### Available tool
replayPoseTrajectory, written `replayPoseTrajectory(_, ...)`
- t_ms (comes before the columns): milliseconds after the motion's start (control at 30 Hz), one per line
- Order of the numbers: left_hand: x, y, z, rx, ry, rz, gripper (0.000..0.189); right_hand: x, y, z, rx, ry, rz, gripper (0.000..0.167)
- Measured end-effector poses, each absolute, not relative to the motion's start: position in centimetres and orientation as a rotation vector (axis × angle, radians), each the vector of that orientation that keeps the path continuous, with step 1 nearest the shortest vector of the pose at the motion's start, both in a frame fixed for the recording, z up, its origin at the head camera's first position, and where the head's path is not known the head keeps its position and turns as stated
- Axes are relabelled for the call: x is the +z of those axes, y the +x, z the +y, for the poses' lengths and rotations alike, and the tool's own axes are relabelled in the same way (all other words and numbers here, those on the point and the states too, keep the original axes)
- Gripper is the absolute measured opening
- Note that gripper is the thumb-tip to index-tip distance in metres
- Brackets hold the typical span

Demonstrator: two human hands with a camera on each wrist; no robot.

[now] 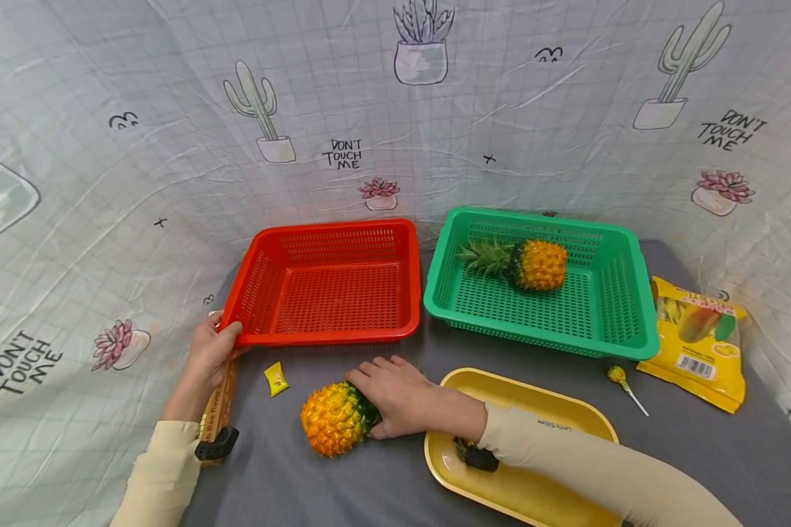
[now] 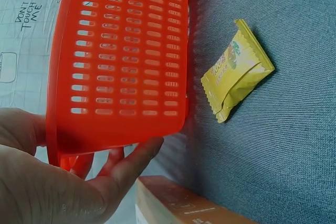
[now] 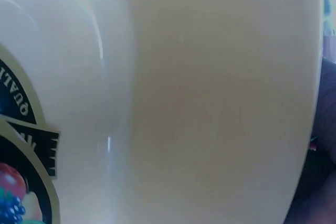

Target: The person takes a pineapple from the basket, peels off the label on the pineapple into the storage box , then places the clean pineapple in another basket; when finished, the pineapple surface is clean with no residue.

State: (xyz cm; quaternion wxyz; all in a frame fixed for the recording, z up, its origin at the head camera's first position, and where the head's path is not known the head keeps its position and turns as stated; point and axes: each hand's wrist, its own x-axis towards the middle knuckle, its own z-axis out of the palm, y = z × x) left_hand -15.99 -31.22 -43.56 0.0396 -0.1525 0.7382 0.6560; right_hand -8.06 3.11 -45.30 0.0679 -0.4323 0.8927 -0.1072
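Note:
My left hand (image 1: 214, 344) grips the near left corner of the red plastic basket (image 1: 343, 336), its thumb over the rim. In the left wrist view, fingers (image 2: 139, 158) curl beneath the basket's wall. On the grey cloth, a toy pineapple (image 1: 332, 423) lies on its side, its orange body pointing left. My right hand (image 1: 398, 399) holds it around the green leafy end, hiding most of the leaves. Below the right forearm is a yellow oblong tray (image 1: 514, 494). The tray's pale surface and a fruit sticker (image 3: 23, 182) fill the right wrist view; that hand's fingers are not discernible there.
A green basket (image 1: 521, 333) at the back right holds another pineapple (image 1: 543, 265). A yellow candy packet (image 1: 276, 378) lies before the red basket, and a brown box (image 1: 219, 410) under the left forearm. Rightward are a lollipop (image 1: 618, 376) and a yellow snack bag (image 1: 699, 348).

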Motion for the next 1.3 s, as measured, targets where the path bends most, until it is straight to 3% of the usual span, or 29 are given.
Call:
replayPoseTrajectory(667,-43.5,-15.6,-30.9,1.956,-0.464,2.333,0.042,-42.2,-7.5,3.9,-0.308,-1.422,2.757,0.088)
replayPoseTrajectory(1300,-44.0,-15.6,-30.6,1.875,-0.484,2.395,0.052,-38.3,-7.2,7.4,-0.386,-1.311,2.762,0.091)
